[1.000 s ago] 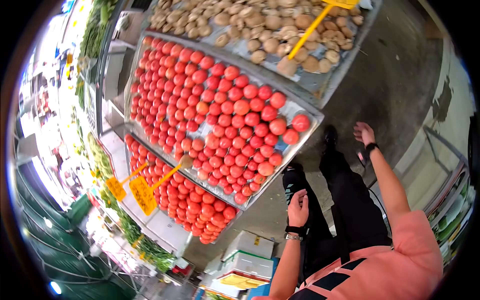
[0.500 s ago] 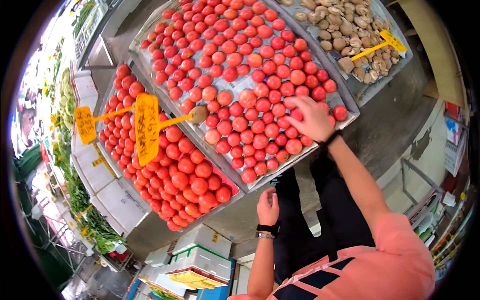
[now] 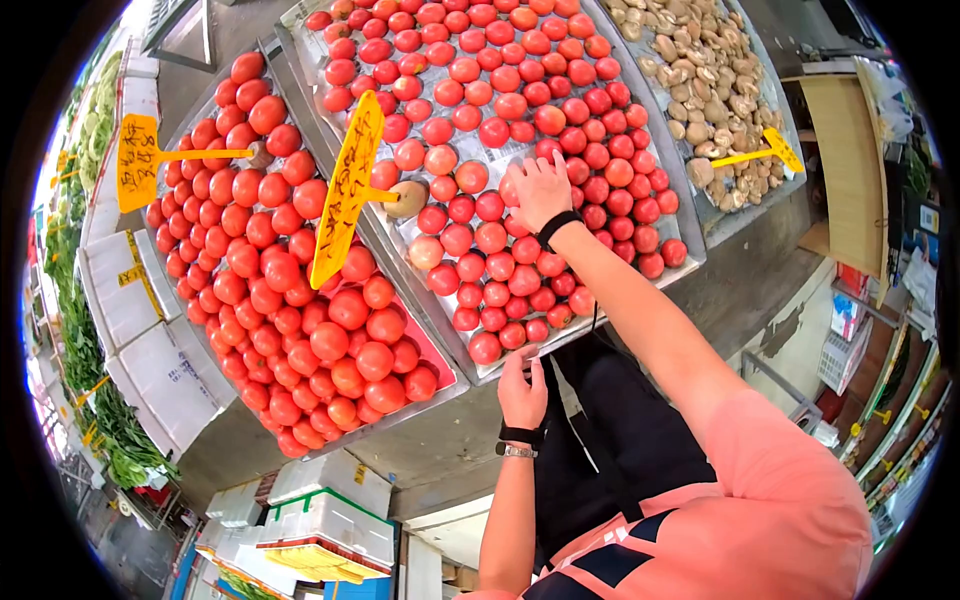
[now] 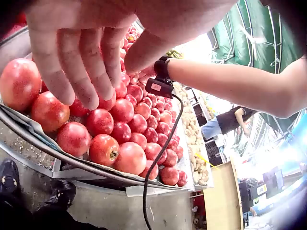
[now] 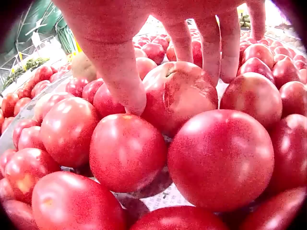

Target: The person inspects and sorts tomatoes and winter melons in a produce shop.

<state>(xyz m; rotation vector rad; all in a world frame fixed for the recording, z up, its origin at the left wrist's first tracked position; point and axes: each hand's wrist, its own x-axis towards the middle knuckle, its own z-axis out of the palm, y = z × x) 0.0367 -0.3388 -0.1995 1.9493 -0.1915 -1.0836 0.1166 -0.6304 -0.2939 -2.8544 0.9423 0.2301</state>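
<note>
My right hand (image 3: 541, 193) is down among the tomatoes in the middle tray. In the right wrist view, the thumb lies against the near left side of a tomato (image 5: 184, 103) with cracked skin, and the fingers (image 5: 209, 52) reach down its far side. More tomatoes (image 5: 220, 160) crowd around it. My left hand (image 3: 522, 392) hangs at the front edge of the same tray (image 3: 490, 374). Seen from the left wrist, its relaxed fingers (image 4: 88, 62) hover over the front-row tomatoes (image 4: 99, 122) and hold nothing.
Left of the middle tray stands another tray of tomatoes (image 3: 329, 341), with a yellow price sign (image 3: 345, 190) between them. Mushrooms (image 3: 715, 90) fill a tray on the right. White foam boxes (image 3: 328, 525) are stacked at the lower left. A black cable (image 4: 165, 148) hangs from the right wrist.
The right hand rose from beside the legs to the tray, then moved left and farther in among the tomatoes. The left hand came up to the tray's front edge. The view turned.
</note>
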